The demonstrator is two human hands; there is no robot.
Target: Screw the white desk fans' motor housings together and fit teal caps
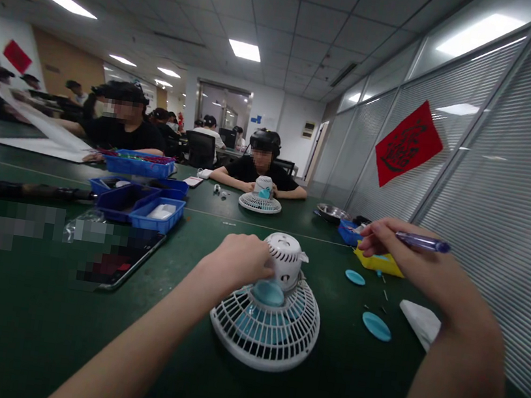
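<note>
A small white fan [268, 318] with pale blue blades lies face down on the green table [21, 323], its white motor housing [287, 258] pointing up. My left hand [237, 262] is closed around the left side of that housing. My right hand [391, 240] is raised to the right, above the table, fingers pinched on a purple-handled screwdriver [421, 242] that points right. Two pale blue round caps [376, 325] and a few small screws lie on the table below the right hand.
Blue trays [144, 200] stand at the left, beside a phone [122, 264]. A yellow tray [380, 262], a blue bin and a metal bowl [331, 212] sit at the right, white paper [421, 320] near the glass wall. Across the table, people sit; one holds another fan [260, 199].
</note>
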